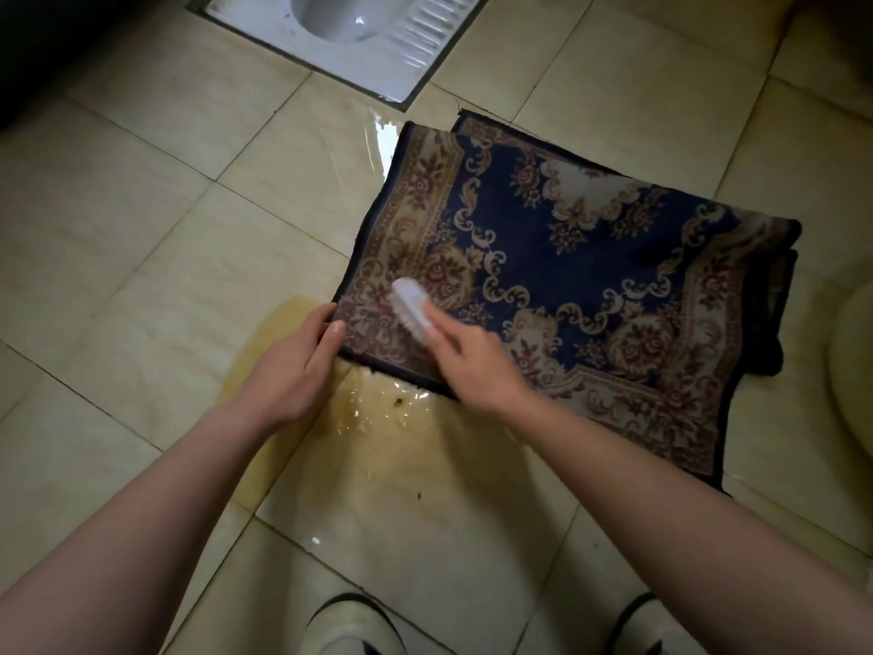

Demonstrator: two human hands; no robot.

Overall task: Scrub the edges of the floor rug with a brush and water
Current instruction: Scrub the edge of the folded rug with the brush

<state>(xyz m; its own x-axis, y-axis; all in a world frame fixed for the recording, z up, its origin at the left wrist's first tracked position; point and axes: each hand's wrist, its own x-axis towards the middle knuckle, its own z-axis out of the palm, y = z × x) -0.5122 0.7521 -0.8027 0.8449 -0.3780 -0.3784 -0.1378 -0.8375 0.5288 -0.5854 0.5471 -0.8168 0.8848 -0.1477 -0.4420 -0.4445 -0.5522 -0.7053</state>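
A dark blue floor rug [557, 257] with beige and red floral borders lies folded on the tiled floor. My right hand [467, 356] grips a white scrub brush [411, 307], its bristles down on the rug's near-left corner border. My left hand [297, 361] holds that corner's edge, thumb on top of the rug. Yellowish dirty water [378, 437] pools on the tiles just below the corner.
A white squat toilet pan [359, 49] is set into the floor at the top. Clear water [378, 144] shines on the tiles left of the rug's far edge. A pale round basin edge [850, 361] shows at the right. My two shoes [349, 626] are at the bottom.
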